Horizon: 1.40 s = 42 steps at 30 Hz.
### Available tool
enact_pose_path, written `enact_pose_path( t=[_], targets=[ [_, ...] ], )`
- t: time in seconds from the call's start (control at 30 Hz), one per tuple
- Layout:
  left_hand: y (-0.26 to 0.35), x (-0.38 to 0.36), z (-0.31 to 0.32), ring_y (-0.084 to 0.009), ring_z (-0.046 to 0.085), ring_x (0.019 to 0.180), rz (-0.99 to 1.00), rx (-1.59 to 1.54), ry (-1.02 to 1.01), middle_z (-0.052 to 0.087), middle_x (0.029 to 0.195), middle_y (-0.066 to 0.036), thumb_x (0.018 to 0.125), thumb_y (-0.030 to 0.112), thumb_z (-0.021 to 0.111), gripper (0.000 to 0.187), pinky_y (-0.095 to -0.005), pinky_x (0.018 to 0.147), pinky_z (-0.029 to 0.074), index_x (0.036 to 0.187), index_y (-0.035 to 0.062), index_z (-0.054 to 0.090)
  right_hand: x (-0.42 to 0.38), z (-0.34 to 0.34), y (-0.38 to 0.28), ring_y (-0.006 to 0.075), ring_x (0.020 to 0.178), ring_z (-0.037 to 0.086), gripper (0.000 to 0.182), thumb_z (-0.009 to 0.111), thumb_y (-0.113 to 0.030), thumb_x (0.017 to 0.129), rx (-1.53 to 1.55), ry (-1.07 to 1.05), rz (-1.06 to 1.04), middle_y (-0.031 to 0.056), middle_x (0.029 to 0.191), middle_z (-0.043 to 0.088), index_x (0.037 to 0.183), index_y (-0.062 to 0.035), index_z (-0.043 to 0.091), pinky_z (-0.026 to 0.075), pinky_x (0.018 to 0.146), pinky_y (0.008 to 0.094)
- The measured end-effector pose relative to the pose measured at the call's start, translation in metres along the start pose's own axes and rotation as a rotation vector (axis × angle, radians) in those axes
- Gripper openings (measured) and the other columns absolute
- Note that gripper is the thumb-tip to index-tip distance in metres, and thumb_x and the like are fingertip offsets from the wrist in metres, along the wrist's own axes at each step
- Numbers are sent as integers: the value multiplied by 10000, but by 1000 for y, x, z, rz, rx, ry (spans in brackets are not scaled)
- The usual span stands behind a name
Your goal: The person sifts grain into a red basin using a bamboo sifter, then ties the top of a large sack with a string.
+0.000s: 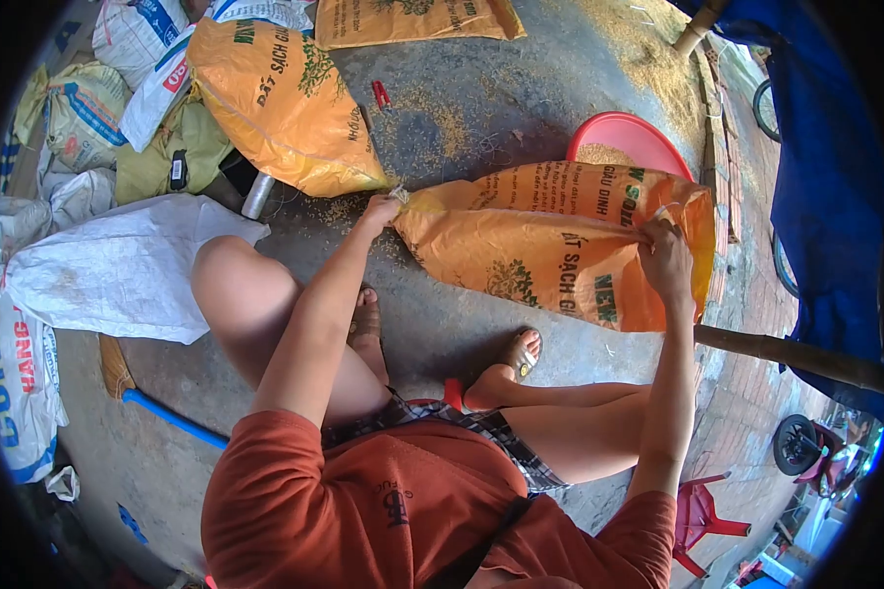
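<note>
An orange printed woven sack [521,240] stretches between my two hands above the floor. My left hand [383,211] is closed around its gathered, narrow end. At the wide end, my right hand [666,260] grips the upper edge, where the sack spreads out. Just beyond my left hand lies a filled orange sack [285,108], its corner close to the gathered end. Behind the sack in my hands, a red basin [638,142] with grain in it is partly hidden.
White sacks [128,265] and other bags pile up on the left. Small red-handled snips [380,95] and a thread spool [257,196] lie on the floor. A blue-handled broom [172,417] is at lower left, a red stool [702,520] at lower right. Grain [648,49] is spread at the back.
</note>
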<state>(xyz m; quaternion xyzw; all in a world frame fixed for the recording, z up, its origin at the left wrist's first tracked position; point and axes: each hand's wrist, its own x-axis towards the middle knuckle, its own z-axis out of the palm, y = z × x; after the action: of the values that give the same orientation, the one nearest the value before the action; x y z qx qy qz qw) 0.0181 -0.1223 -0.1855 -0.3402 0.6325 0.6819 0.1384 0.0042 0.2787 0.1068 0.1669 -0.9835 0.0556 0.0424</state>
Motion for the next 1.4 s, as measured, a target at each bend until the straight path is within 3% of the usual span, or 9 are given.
enact_pose_path(
  t=[0.13, 0.23, 0.4, 0.53, 0.63, 0.83, 1.07, 1.27, 1.4],
  targets=[
    [8, -5, -2, -159, 563, 641, 55, 50, -46, 584, 680, -86, 708, 159, 565, 191, -283, 530, 420, 798, -7, 598, 4, 5, 9, 274, 787, 498, 171, 506, -45, 652, -40, 109, -14, 84, 821, 545, 798, -79, 589, 416, 671, 358],
    [23, -6, 18, -165, 553, 590, 285, 320, 96, 582, 639, -104, 710, 137, 518, 161, -307, 524, 402, 755, 2, 592, 8, -6, 17, 278, 793, 496, 169, 501, -40, 662, -42, 210, -12, 85, 822, 545, 801, -79, 589, 414, 675, 362],
    [90, -60, 37, -158, 528, 547, 528, 569, 71, 562, 597, -124, 720, 128, 500, 137, -320, 507, 388, 743, 21, 582, 0, -47, 54, 292, 789, 502, 171, 486, -38, 691, -42, 353, 29, 122, 814, 545, 836, -55, 575, 408, 683, 364],
    [102, -61, 19, -146, 523, 540, 502, 373, -9, 575, 627, -71, 735, 93, 501, 127, -300, 495, 402, 770, 9, 589, -14, -52, 94, 296, 737, 509, 167, 494, -63, 712, -68, 410, 109, 133, 792, 536, 860, -56, 573, 400, 630, 372],
    [86, -54, 12, -144, 546, 570, 319, 441, -86, 574, 666, -94, 730, 40, 489, 143, -262, 479, 434, 832, -16, 570, -14, -44, 79, 288, 765, 517, 190, 501, -85, 718, -17, 298, 154, 134, 806, 534, 894, -66, 570, 402, 645, 359],
    [57, -60, -22, -161, 551, 818, 75, -71, -222, 543, 965, -88, 780, 60, 493, 250, -287, 672, 484, 1023, 1, 503, -4, -15, 79, 292, 791, 521, 187, 524, -106, 704, 52, 101, 127, 141, 818, 549, 877, -73, 585, 412, 681, 361],
    [52, -50, -32, -186, 506, 908, 26, 3, -210, 514, 987, -84, 725, 55, 529, 310, -339, 761, 442, 1028, 4, 482, 0, -10, 82, 289, 751, 560, 200, 555, -124, 688, 101, -52, 186, 147, 803, 579, 875, -60, 586, 431, 657, 355],
    [42, -57, -14, -171, 523, 828, 117, 126, -302, 509, 957, -78, 679, 80, 558, 361, -319, 711, 465, 1021, 11, 467, -4, 5, 103, 266, 777, 564, 242, 613, -118, 643, 161, -241, 239, 133, 828, 581, 881, -81, 594, 427, 671, 342],
    [36, -49, -13, -154, 534, 823, 30, 139, -298, 516, 972, -62, 707, 72, 532, 340, -302, 689, 472, 1036, 12, 465, -10, 21, 117, 187, 635, 549, 168, 611, -66, 641, 127, -240, 272, 111, 670, 574, 804, -26, 595, 417, 601, 313]
  ],
)
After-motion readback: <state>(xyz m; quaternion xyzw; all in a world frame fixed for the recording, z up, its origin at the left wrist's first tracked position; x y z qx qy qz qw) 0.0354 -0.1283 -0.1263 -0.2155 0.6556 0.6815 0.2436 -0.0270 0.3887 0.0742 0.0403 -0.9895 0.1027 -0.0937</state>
